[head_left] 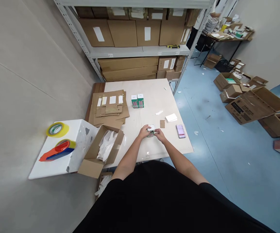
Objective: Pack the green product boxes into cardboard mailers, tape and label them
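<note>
Two hands, one small green-and-white box [151, 129]: left hand [144, 132] and right hand [160, 133] both curled around it over the table [154, 92].

Head camera looks steeply down over the white table [154, 97]

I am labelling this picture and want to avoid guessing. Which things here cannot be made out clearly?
- Head view: the small box is mostly covered by the left hand and right hand; its print is unreadable.
- Head view: the pink item is pixelated.
- Head view: the two green boxes have labels too small to read.
- Head view: white wrapping hides the inside of the open carton.
</note>
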